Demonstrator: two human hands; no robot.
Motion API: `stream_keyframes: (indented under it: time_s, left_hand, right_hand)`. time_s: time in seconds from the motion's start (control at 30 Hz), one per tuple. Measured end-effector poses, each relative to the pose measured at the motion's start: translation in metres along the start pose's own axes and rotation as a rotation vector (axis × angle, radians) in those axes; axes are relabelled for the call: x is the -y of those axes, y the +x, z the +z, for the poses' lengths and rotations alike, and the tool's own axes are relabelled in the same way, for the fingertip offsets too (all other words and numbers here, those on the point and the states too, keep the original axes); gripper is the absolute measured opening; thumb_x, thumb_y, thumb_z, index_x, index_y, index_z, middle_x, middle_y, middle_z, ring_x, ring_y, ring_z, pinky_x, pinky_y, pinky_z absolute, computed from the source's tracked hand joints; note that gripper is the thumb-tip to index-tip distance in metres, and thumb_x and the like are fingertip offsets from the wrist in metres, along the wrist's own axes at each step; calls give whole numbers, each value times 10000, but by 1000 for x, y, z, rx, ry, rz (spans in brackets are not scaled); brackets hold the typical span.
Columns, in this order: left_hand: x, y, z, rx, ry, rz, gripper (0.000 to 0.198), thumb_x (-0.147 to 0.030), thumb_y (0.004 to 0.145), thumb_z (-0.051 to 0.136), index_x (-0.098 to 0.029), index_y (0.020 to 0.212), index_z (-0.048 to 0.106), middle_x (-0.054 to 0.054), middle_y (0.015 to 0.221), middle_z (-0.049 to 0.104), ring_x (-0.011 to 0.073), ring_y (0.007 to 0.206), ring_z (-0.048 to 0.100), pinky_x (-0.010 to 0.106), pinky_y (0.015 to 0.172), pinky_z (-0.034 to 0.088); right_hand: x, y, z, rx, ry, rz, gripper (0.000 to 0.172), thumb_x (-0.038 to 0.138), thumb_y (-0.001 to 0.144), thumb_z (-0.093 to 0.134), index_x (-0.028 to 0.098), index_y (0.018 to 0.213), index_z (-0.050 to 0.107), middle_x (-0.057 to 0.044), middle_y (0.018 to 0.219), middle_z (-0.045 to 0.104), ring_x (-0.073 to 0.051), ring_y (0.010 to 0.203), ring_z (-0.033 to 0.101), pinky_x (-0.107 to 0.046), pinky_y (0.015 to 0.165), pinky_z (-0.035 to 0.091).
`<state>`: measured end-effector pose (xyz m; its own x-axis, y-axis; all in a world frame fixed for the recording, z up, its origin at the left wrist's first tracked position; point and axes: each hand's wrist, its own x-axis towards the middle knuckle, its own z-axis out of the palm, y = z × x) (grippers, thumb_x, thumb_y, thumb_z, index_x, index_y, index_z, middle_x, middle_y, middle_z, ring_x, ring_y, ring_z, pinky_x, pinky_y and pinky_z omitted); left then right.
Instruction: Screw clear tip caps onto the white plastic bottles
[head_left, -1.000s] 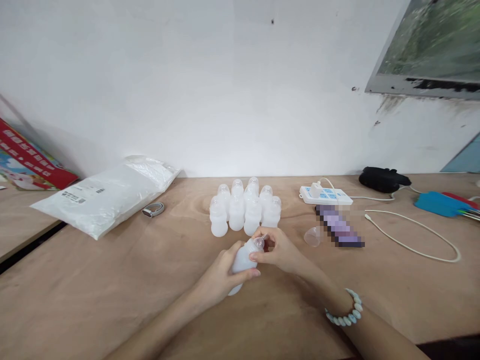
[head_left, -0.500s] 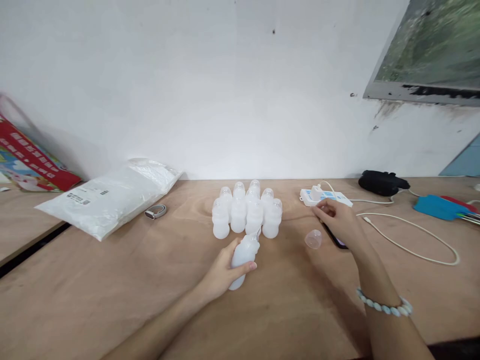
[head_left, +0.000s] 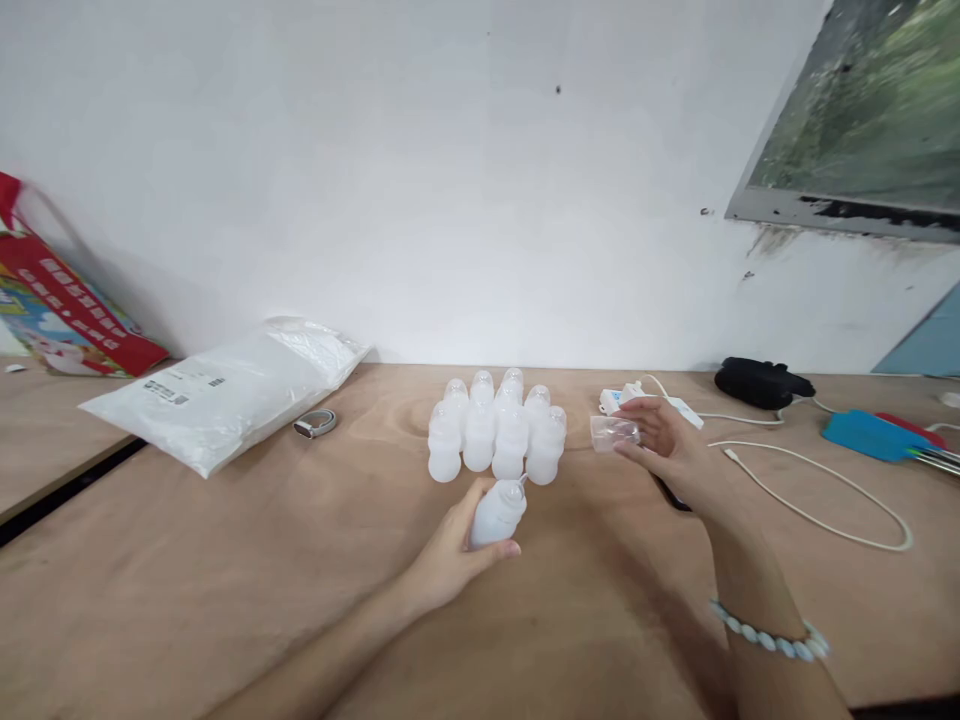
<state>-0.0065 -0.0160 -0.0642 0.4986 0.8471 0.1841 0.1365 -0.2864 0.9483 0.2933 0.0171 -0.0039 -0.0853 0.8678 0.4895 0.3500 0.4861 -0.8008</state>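
Note:
My left hand point(head_left: 452, 553) is wrapped round a small translucent white plastic bottle point(head_left: 496, 518), tilted with its top pointing up and away. A thin spout or loop shows at the top of this bottle. My right hand point(head_left: 675, 452) pinches a clear plastic cap point(head_left: 609, 434) above the table, its open end facing left toward the bottles. Just beyond the held bottle stands a tight cluster of several similar white bottles point(head_left: 478, 440) with clear domed caps. Partly hidden under my right hand lies a dark phone point(head_left: 673, 496).
Behind my right hand sits a white power strip point(head_left: 686, 411) with a plug. A white cable point(head_left: 817, 455) loops to the right, near a black case point(head_left: 763, 382) and a blue item point(head_left: 874, 435). To the left lie a white plastic package point(head_left: 225, 390) and a watch-like band point(head_left: 315, 424).
My right hand has picked the clear cap up off the table and holds it near the power strip. The bottle in my left hand has tipped so its top faces farther away.

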Motion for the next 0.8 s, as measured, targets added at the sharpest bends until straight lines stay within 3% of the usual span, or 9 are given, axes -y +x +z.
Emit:
stream_keyframes:
  time_s: [0.17,0.43,0.6,0.8]
  left_hand:
    - [0,-1,0,6,26,25,489,-429,811,715,-203,1191,505,59,1127,579,249,1028,528,344,902,418]
    - [1,-3,2,51,9,40,481,-397,836,704,-213,1221,481,76,1265,571,277,1160,514,374,986,401]
    - [5,-3,2,64,8,15,540,-404,834,702,-212,1270,447,79,1293,549,286,1180,495,382,983,398]
    - [8,-1,4,76,-133,-7,613,-384,849,686,-208,1358,392,92,1287,536,304,1262,445,412,1030,387]
  right_hand:
    - [27,-8,42,215,221,-153,295,308,870,743,273,1137,622,-72,1172,641,-261,1131,582,-373,918,496]
    - [42,-20,78,409,91,-215,323,324,971,609,287,1291,591,-56,1231,652,-252,1122,591,-395,952,473]
    - [37,-27,90,425,106,-221,340,324,997,548,268,1332,545,-73,1289,620,-255,1168,574,-398,978,471]
    - [38,-26,94,388,58,-335,334,251,997,528,260,1330,541,-72,1271,609,-246,1190,547,-401,1031,434]
